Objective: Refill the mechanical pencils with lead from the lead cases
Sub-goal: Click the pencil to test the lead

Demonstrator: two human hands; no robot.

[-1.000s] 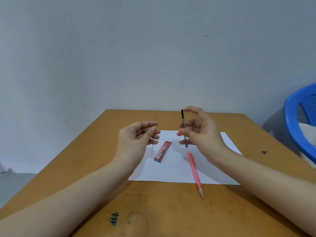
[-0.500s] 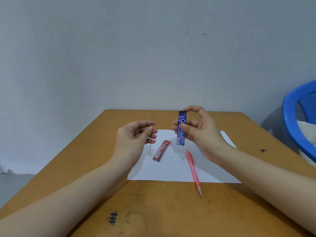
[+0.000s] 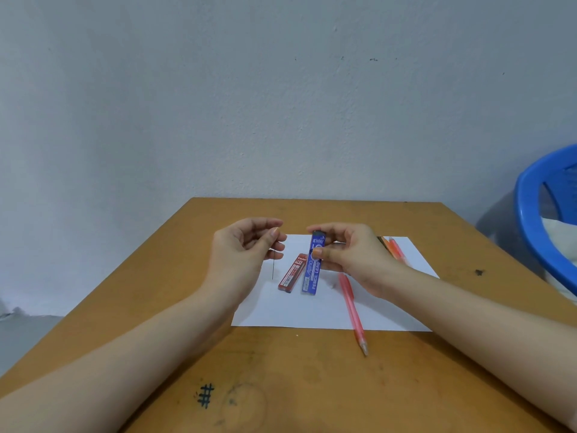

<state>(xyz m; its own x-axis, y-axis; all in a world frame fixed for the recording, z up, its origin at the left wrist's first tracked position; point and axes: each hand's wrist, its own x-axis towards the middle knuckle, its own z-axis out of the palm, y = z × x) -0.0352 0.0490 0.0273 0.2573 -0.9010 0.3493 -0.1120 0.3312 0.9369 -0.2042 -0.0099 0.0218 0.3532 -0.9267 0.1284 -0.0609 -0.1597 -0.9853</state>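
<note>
Head view, sole view on hand.

Item 1. Left hand (image 3: 246, 248): thumb and forefinger closed together on a single lead (image 3: 273, 265), which hangs thin and dark, pointing down over the left margin of the white sheet (image 3: 312, 314). Remaining fingers loosely curled.

Item 2. Right hand (image 3: 352, 254): thumb and fingers clamped on the upper part of the blue lead case (image 3: 313, 273). The case stands nearly upright, its lower end at or just over the sheet; contact cannot be told.

Item 3. Red lead case (image 3: 292, 273): flat on the sheet, just beside the blue one, between the two hands.

Item 4. Pink mechanical pencil (image 3: 352, 310): lying free, tip toward the near edge of the table (image 3: 281, 385), just below the right hand, well apart from the left.

Item 5. Orange pencil (image 3: 395, 250): partly hidden behind the right hand, at the sheet's far right.

Handling note, as judged: the lead is drawn and the pencil not yet taken up. The blue case wants laying down, its opening closed against spills, which frees the right hand for the pink pencil close under it. The lead looks brittle: light pinch, kept straight, fed in along the barrel's line, never sideways.
</note>
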